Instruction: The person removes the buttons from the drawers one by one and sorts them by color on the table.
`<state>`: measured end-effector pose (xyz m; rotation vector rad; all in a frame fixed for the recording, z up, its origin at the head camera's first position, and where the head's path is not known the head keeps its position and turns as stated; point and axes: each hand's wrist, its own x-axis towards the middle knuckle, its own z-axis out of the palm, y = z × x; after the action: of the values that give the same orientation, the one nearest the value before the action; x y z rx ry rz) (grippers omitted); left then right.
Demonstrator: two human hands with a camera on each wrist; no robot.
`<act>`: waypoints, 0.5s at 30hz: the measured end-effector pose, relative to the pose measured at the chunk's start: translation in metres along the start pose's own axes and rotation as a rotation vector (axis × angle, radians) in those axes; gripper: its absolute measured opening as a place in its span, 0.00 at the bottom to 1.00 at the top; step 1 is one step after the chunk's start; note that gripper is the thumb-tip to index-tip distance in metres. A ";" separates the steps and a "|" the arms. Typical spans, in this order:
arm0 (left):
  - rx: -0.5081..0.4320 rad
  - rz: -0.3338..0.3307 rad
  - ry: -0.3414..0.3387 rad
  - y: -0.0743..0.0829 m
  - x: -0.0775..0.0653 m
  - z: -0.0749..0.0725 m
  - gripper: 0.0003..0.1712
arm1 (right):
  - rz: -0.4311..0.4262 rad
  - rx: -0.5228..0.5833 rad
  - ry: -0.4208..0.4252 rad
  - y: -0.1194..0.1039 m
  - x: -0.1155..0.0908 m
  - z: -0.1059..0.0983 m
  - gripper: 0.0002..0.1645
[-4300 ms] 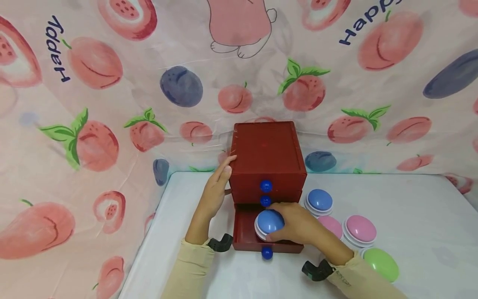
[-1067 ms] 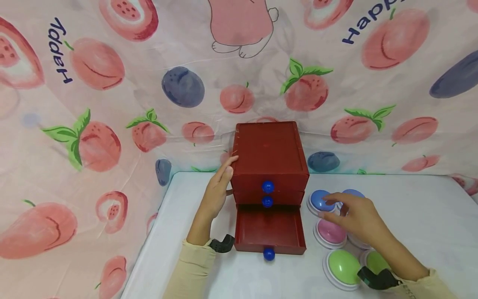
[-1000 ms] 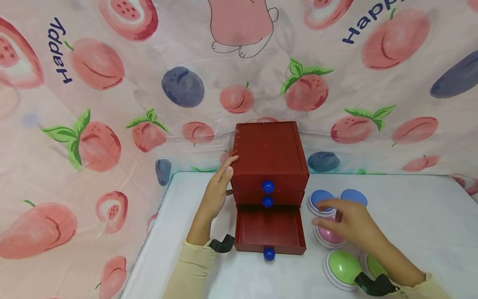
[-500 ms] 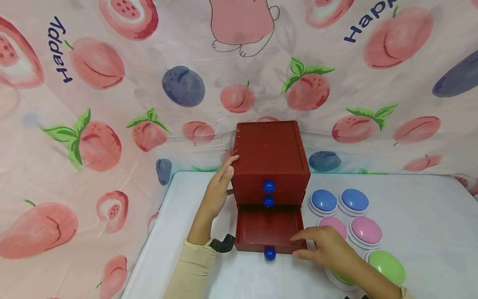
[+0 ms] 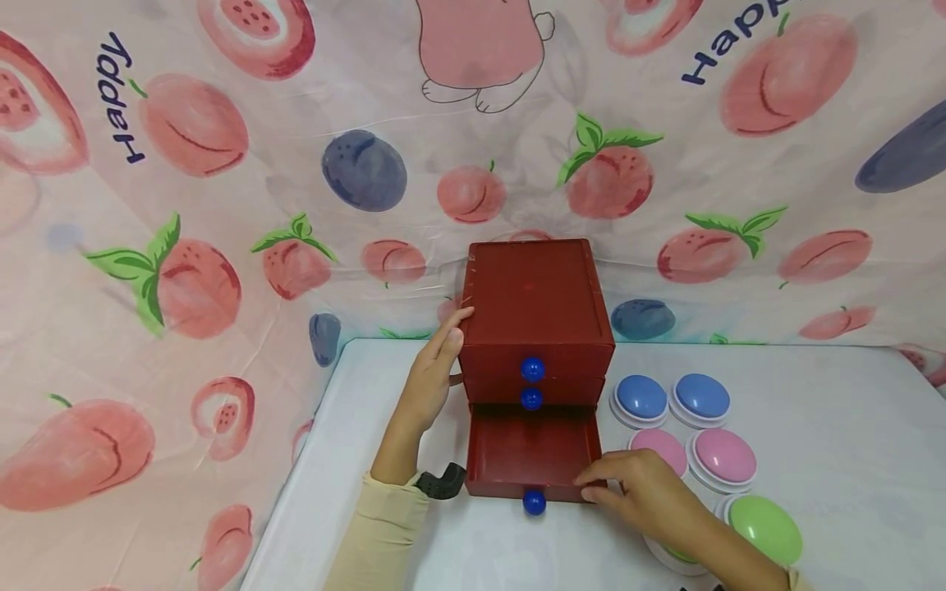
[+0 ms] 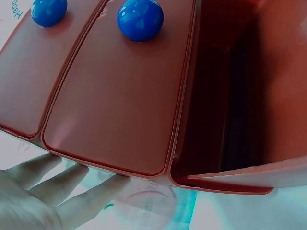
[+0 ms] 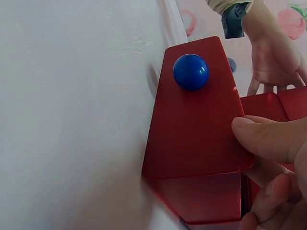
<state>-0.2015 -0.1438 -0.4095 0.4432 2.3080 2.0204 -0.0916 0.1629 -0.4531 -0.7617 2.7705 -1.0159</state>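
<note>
A dark red drawer cabinet [image 5: 528,291] with blue ball knobs stands at the middle of the table. Its bottom drawer [image 5: 528,447] is pulled out, bare red floor showing, while the two drawers above are closed. My right hand [image 5: 650,497] pinches the drawer's front panel near its right corner. In the right wrist view the thumb [image 7: 261,136] lies on the outer face of the drawer front [image 7: 192,134], fingers behind it. Along the cabinet's left side rests my left hand [image 5: 424,382], fingers extended; the left wrist view shows those fingers [image 6: 91,201] by the side wall.
Right of the cabinet stand dome-topped round buttons on white bases: two blue [image 5: 702,396], two pink [image 5: 726,455] and two green [image 5: 764,525]. My right hand and forearm partly cover one green button. Behind the white table [image 5: 850,410] hangs a fruit-print cloth [image 5: 517,180].
The blue button my right hand gripped in the drawer now stands on the table at right. That hand has since moved back left and taken hold of the drawer front. My left hand stayed.
</note>
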 end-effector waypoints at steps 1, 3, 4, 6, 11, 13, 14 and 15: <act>0.000 0.000 -0.001 0.000 0.000 0.000 0.25 | -0.002 -0.003 0.001 0.000 0.000 0.000 0.11; 0.001 0.001 -0.001 0.000 0.000 0.000 0.25 | -0.002 -0.012 -0.001 0.000 0.001 -0.001 0.12; 0.002 0.001 -0.002 0.000 0.000 0.000 0.25 | 0.005 -0.018 -0.004 -0.001 0.002 -0.001 0.12; -0.002 0.001 -0.003 0.000 0.000 0.000 0.25 | 0.013 -0.029 -0.008 -0.002 0.003 -0.003 0.12; -0.005 -0.002 -0.002 0.001 0.000 0.000 0.25 | 0.013 -0.075 0.022 -0.003 0.012 -0.005 0.11; -0.002 -0.004 -0.002 0.001 0.000 0.000 0.25 | -0.004 -0.105 0.058 -0.003 0.016 -0.005 0.11; -0.001 -0.005 -0.002 0.001 0.000 0.000 0.25 | -0.016 -0.121 0.079 -0.002 0.018 -0.004 0.11; 0.001 -0.005 -0.002 0.001 0.000 0.000 0.25 | -0.032 -0.137 0.103 -0.001 0.020 -0.003 0.11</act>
<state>-0.2010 -0.1434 -0.4085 0.4382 2.3070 2.0159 -0.1090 0.1546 -0.4483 -0.7952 2.9507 -0.9024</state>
